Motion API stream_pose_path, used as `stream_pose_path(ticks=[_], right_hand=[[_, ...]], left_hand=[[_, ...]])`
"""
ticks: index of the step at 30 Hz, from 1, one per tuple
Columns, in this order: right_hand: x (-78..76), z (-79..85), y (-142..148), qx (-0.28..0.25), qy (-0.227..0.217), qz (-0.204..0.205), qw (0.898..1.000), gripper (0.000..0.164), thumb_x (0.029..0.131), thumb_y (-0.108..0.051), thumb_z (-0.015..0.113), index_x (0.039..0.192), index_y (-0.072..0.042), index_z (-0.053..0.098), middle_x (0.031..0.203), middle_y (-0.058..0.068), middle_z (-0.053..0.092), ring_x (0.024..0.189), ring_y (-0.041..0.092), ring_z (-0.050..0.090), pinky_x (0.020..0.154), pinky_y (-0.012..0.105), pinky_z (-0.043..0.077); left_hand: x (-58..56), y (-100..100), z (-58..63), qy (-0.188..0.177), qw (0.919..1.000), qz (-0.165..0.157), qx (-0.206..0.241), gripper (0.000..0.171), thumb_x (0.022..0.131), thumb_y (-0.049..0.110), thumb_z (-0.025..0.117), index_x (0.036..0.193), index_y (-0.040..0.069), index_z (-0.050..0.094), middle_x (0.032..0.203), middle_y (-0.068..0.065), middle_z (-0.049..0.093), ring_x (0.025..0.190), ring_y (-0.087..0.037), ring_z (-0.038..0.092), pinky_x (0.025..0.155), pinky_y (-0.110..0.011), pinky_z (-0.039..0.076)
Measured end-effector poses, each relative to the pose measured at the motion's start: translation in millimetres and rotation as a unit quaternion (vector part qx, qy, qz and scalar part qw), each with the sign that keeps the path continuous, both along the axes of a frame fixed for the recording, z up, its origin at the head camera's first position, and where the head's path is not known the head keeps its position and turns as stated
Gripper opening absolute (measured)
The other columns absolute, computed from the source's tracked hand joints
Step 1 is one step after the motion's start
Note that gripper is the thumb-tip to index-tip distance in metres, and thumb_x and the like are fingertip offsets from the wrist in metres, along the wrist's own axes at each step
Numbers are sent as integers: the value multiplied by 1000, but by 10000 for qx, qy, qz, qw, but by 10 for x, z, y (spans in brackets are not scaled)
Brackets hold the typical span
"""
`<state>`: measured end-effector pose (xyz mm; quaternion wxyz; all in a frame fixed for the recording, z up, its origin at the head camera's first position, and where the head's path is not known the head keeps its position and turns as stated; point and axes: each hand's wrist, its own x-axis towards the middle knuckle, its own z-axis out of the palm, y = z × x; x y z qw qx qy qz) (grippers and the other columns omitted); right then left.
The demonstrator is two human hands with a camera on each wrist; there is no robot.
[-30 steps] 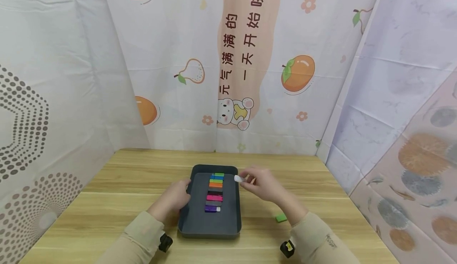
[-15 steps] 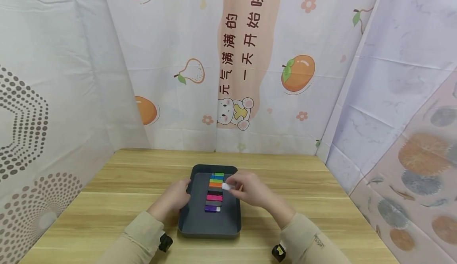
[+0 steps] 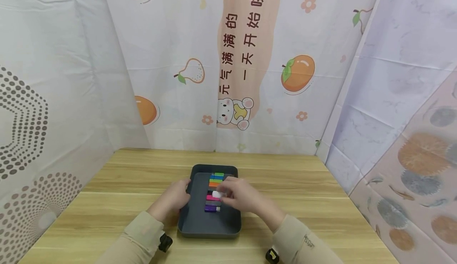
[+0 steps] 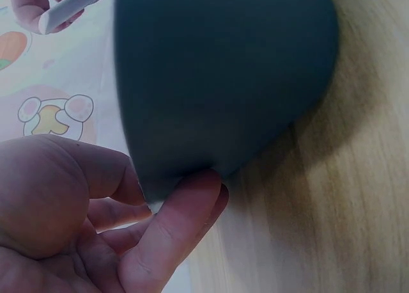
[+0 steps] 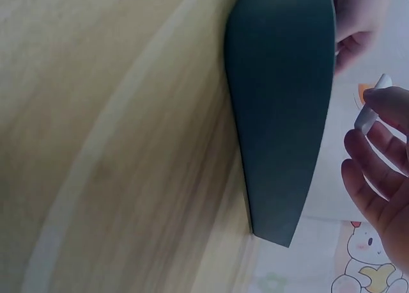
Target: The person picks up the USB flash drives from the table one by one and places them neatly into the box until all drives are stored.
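Observation:
My left hand (image 3: 175, 195) grips the left wall of a dark grey tray (image 3: 210, 228), thumb and fingers on either side of the rim in the left wrist view. Over the tray, my right hand (image 3: 242, 194) pinches a small white USB stick (image 3: 216, 194). In the right wrist view this white stick (image 5: 374, 107) sits between thumb and fingertips, above the rim. Coloured USB sticks lie in a column on the tray floor, among them green, orange (image 3: 215, 184), pink (image 3: 212, 197) and purple (image 3: 210, 209) ones. The right hand and white stick hide part of the column's middle.
The tray stands on a wood-grain table (image 3: 139, 176). Printed curtains (image 3: 171, 37) hang at the back and along both sides. Black wrist cameras (image 3: 165, 242) are worn below both cuffs.
The right hand has carried the white USB stick left and nearer, from the tray's right rim to over the middle of the column. The left hand keeps its place on the tray.

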<state>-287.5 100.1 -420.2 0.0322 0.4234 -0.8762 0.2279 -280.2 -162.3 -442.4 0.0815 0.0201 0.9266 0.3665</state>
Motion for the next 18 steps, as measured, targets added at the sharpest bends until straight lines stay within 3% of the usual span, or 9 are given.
stream_pose_path(ticks=[6, 18], right_hand=[[10, -51, -76, 222, -59, 21, 9997, 16, 93, -19, 76, 108, -17, 73, 100, -9, 64, 81, 4, 63, 71, 12, 50], [24, -174, -177, 647, -124, 82, 9978, 18, 93, -23, 75, 111, -20, 74, 95, -13, 61, 77, 1, 55, 66, 12, 47]], left_hand=[[-13, -2, 2, -12, 10000, -31, -4, 59, 93, -6, 53, 150, -11, 37, 137, -37, 52, 62, -23, 67, 42, -34, 54], [-28, -6, -18, -36, 10000, 13, 33, 59, 93, -6, 53, 150, -11, 38, 138, -38, 51, 73, -26, 68, 43, -35, 55]])
